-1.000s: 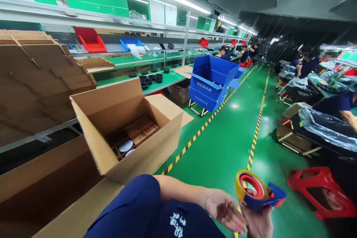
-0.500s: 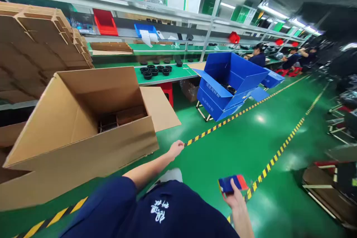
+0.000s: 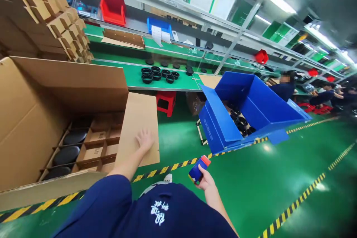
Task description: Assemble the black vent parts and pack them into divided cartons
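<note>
My left hand lies over the side flap of a big open cardboard carton, its fingers spread. Inside the carton, a grid of cardboard dividers forms cells, and black round pieces fill several of them on the left side. Low in front of my body, my right hand is closed round a small dark blue block with a red end. Its exact kind I cannot make out.
A blue turnover box with black rings inside stands ahead to the right. Behind, a green bench carries several black rings. Stacked cardboard dividers rise at left. A red stool sits below the bench. Co-workers sit far right.
My view has swung and come nearer to the carton. My left hand has moved from over the floor onto the flap. The blue and red block stays in my right hand, now tilted.
</note>
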`<state>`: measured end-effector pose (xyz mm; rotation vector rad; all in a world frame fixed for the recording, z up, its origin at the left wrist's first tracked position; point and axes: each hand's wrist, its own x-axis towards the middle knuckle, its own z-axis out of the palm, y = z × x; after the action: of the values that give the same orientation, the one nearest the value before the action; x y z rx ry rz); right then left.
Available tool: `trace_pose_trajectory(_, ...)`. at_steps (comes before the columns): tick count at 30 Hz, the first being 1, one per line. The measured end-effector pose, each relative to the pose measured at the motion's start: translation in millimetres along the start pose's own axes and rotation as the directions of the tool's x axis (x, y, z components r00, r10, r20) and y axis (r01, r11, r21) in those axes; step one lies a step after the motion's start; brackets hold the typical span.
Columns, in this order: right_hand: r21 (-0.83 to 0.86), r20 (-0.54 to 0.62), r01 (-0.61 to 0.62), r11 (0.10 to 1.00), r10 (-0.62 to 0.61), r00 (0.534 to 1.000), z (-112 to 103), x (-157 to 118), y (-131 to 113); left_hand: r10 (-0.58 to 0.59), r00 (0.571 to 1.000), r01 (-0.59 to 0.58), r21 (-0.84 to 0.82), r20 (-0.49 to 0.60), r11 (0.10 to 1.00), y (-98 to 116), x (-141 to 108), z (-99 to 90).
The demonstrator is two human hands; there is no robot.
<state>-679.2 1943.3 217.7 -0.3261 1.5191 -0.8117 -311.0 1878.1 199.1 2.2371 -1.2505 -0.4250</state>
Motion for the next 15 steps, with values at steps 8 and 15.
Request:
trace_pose_trajectory(8,-0.375,-0.068,-0.091,0.923,0.07,0.995,124,58,-125,-0.128,0.992,0.129,0.153,-0.012,0.98,3,40,17.7)
trace_pose_trajectory(15,-0.51,0.145,0.052,0.858,0.026,0.989,297,121,-172,-0.15,0.981,0.166,0.131,-0.123,0.977,-31,32,31.1)
